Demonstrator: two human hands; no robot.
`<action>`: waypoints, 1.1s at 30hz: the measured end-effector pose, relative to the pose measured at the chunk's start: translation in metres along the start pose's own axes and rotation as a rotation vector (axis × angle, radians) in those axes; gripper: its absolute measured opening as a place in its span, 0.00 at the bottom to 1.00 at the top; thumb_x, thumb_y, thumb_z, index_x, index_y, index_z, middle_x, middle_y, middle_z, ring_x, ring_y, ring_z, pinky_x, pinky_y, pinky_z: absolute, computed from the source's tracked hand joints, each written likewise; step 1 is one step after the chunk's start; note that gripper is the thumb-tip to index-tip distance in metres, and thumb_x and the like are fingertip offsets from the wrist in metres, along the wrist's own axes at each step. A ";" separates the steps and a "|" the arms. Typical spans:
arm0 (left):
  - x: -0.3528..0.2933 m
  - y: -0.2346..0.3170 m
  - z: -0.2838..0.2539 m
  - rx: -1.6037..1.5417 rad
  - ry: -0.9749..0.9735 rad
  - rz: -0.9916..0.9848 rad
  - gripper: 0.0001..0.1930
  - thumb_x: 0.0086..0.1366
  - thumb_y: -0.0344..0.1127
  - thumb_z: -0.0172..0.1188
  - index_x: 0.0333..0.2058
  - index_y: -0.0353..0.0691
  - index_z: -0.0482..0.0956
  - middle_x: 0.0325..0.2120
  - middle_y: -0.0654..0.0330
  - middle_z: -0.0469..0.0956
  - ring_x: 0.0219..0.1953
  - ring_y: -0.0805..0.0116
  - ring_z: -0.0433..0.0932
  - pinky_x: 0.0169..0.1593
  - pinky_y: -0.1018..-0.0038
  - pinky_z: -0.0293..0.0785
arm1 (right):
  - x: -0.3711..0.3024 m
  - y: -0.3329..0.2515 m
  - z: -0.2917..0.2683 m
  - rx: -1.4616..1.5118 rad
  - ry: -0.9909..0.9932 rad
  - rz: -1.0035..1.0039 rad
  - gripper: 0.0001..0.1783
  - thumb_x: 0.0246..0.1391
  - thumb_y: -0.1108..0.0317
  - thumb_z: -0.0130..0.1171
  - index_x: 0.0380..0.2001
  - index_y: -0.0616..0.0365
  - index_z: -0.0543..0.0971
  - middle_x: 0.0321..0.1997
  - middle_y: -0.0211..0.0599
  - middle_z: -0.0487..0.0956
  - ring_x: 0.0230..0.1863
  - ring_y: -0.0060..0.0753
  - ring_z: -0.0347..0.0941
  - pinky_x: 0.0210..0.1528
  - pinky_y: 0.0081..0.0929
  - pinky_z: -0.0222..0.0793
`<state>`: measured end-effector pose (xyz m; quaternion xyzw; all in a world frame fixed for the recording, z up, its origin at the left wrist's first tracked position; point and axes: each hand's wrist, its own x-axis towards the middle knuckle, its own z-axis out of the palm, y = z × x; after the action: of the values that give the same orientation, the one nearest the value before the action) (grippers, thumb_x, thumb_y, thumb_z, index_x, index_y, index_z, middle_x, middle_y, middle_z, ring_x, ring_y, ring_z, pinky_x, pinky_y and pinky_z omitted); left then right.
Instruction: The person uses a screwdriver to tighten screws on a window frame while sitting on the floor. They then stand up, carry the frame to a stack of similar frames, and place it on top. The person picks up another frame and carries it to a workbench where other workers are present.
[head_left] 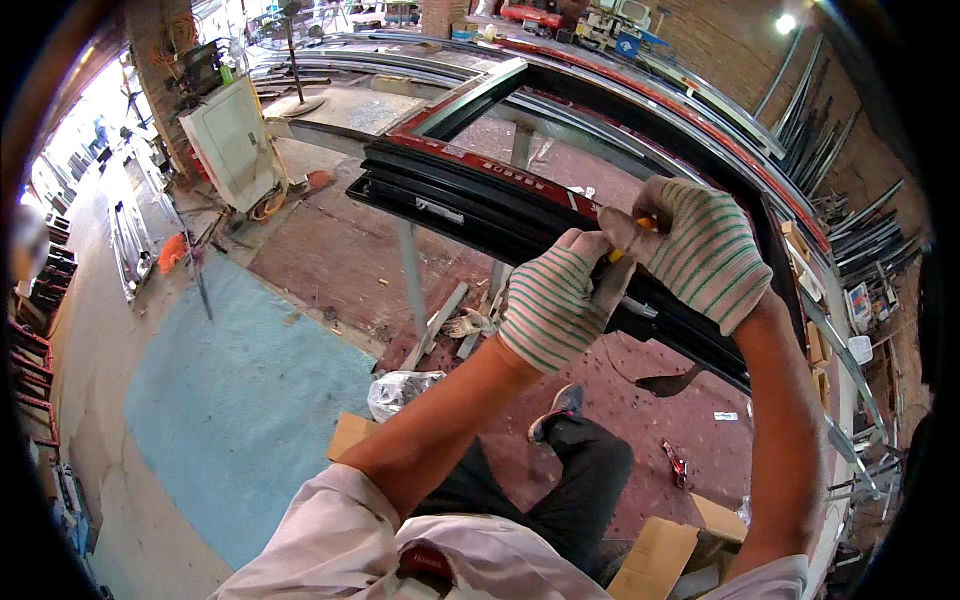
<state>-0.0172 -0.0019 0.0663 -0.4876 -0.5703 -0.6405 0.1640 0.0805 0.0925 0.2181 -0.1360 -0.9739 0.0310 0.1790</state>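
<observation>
Gloved, the left hand (555, 305) and right hand (700, 250) both close on a yellow-handled tool (630, 240) pressed against the black frame (470, 205). Should the tool slip toward 10 o'clock, it probably gouges the frame's edge or jabs the left hand's glove.

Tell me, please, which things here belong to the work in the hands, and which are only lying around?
In the work:
- left hand, gloved
- right hand, gloved
- yellow-handled tool in both hands
- black frame under the tool

Lying about:
- loose glove on the floor
- plastic bag
- cardboard pieces
- white cabinet
</observation>
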 end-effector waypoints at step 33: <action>0.016 -0.004 -0.003 -0.143 -0.117 -0.083 0.08 0.68 0.31 0.68 0.39 0.31 0.83 0.24 0.58 0.82 0.26 0.76 0.77 0.33 0.75 0.76 | 0.003 0.039 0.011 0.247 0.078 -0.138 0.25 0.60 0.46 0.66 0.32 0.61 0.83 0.25 0.47 0.80 0.29 0.43 0.80 0.35 0.34 0.76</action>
<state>-0.0287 0.0024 0.0775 -0.5103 -0.5514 -0.6564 0.0684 0.0838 0.1306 0.2042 -0.0466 -0.9620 0.1330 0.2337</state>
